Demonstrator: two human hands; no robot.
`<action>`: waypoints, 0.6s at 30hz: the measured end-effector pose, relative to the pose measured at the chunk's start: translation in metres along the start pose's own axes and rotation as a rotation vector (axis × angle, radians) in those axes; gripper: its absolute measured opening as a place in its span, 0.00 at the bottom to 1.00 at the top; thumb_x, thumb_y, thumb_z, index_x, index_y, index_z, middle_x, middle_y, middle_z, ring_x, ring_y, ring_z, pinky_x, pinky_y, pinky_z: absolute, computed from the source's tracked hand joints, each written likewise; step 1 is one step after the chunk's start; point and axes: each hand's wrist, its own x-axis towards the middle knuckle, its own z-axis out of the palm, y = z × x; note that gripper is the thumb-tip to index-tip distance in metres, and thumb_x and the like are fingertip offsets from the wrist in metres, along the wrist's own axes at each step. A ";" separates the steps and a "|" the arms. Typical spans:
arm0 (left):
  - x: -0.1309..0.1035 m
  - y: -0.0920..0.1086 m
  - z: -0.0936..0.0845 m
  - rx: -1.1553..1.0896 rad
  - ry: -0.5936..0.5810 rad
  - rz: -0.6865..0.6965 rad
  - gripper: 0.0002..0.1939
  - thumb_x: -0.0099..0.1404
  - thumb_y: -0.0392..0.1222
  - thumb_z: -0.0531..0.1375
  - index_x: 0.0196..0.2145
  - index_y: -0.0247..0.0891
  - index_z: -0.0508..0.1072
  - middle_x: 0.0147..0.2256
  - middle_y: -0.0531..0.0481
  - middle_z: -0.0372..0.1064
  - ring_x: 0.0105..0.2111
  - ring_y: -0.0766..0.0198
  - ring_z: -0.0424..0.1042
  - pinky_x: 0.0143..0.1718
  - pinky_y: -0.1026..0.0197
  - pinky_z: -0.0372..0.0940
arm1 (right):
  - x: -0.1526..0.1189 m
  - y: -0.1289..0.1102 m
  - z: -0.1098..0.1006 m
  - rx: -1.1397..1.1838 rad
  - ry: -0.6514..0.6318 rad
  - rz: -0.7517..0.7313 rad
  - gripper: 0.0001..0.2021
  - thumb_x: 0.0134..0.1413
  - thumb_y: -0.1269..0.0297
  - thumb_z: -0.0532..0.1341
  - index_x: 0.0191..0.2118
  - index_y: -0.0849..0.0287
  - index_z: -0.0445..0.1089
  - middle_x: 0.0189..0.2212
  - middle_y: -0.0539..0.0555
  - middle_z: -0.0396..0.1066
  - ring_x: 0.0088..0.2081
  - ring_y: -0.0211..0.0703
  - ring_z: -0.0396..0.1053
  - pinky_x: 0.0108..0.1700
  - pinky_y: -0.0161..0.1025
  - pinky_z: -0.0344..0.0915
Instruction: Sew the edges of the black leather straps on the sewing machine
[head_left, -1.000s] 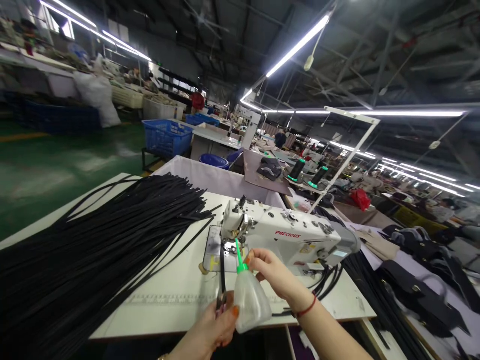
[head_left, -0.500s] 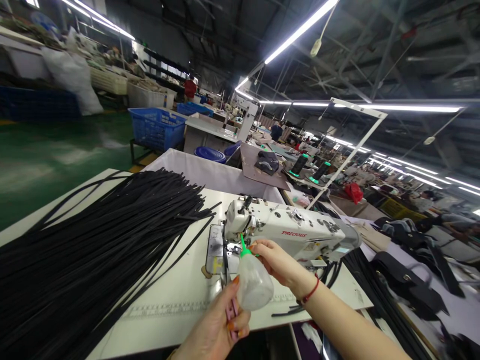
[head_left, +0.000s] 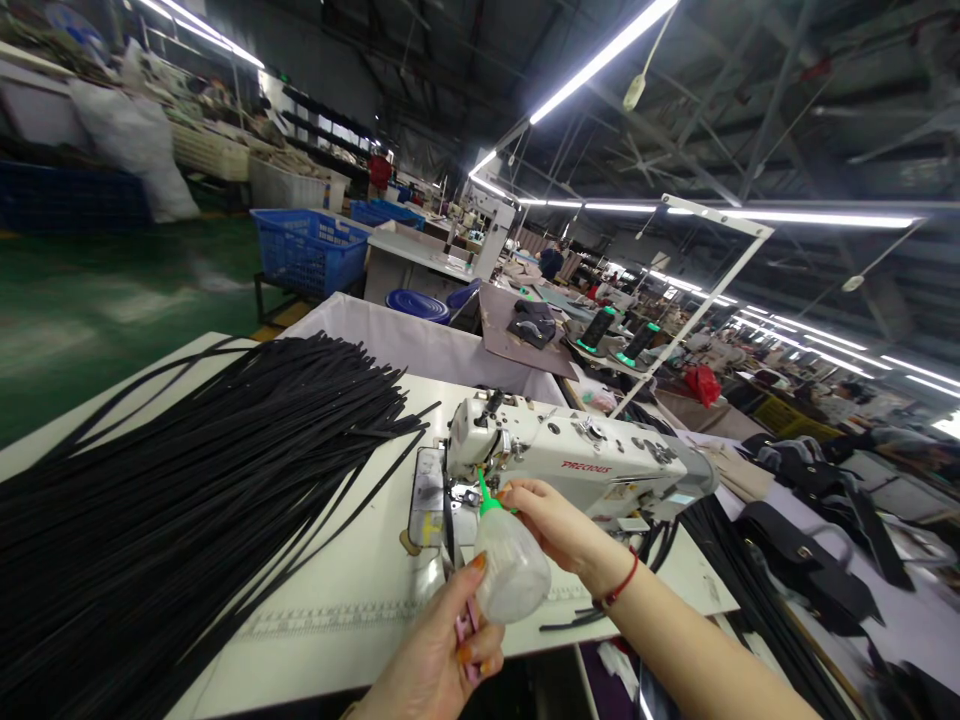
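Observation:
My left hand (head_left: pixel 442 640) is closed around a pink-handled pair of thread snips (head_left: pixel 466 632), metal blades pointing up toward the machine. Its thumb lies against a translucent squeeze bottle (head_left: pixel 514 575) with a green nozzle. My right hand (head_left: pixel 544 520) pinches at the bottle's neck; part of its grip is hidden behind the bottle. The nozzle tip is tilted up at the needle end of a white sewing machine (head_left: pixel 592 455); whether it touches cannot be told. A dark strip (head_left: pixel 448 520) runs down beside the needle area.
A thick spread of black straps (head_left: pixel 202 480) covers the left of the white table (head_left: pixel 330 650). Behind stands a fabric-lined bin (head_left: pixel 360 325), then a blue crate (head_left: pixel 307 250). Thread cones (head_left: pixel 596 330) stand beyond the machine; black bags (head_left: pixel 810 560) lie at the right.
The view has shifted slightly. Both hands, the bottle and the snips keep nearly the same positions at the machine, with the nozzle still at the needle end.

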 end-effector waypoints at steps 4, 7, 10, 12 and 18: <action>0.001 -0.001 -0.003 0.005 -0.005 0.000 0.25 0.49 0.54 0.72 0.33 0.37 0.66 0.22 0.61 0.58 0.16 0.78 0.45 0.21 0.67 0.45 | -0.001 0.001 -0.001 -0.001 -0.012 -0.003 0.08 0.45 0.64 0.63 0.27 0.60 0.63 0.21 0.44 0.58 0.22 0.31 0.55 0.23 0.31 0.51; 0.001 -0.003 -0.005 0.004 -0.003 -0.003 0.25 0.50 0.54 0.72 0.34 0.37 0.66 0.22 0.61 0.58 0.16 0.78 0.45 0.21 0.67 0.45 | -0.002 0.002 -0.002 -0.002 -0.011 0.000 0.08 0.46 0.63 0.63 0.28 0.61 0.64 0.22 0.44 0.58 0.22 0.31 0.55 0.23 0.30 0.52; 0.000 -0.004 -0.005 0.013 -0.010 -0.001 0.24 0.51 0.55 0.71 0.34 0.37 0.66 0.22 0.61 0.57 0.16 0.78 0.45 0.21 0.67 0.45 | -0.002 0.003 -0.003 0.001 -0.012 0.007 0.08 0.46 0.63 0.63 0.28 0.60 0.64 0.22 0.44 0.59 0.22 0.31 0.56 0.23 0.30 0.53; 0.000 -0.004 -0.005 0.020 -0.013 0.000 0.23 0.51 0.54 0.71 0.34 0.37 0.66 0.23 0.60 0.58 0.17 0.77 0.45 0.21 0.67 0.45 | -0.003 0.003 -0.003 -0.004 -0.013 0.014 0.08 0.46 0.63 0.63 0.28 0.60 0.63 0.22 0.44 0.58 0.22 0.31 0.55 0.22 0.30 0.53; 0.000 -0.004 -0.006 0.037 -0.007 0.002 0.24 0.51 0.54 0.71 0.34 0.37 0.66 0.24 0.60 0.58 0.17 0.77 0.46 0.21 0.67 0.46 | -0.004 0.002 -0.003 -0.010 -0.010 0.018 0.09 0.45 0.62 0.63 0.28 0.60 0.63 0.22 0.44 0.59 0.22 0.31 0.56 0.22 0.30 0.53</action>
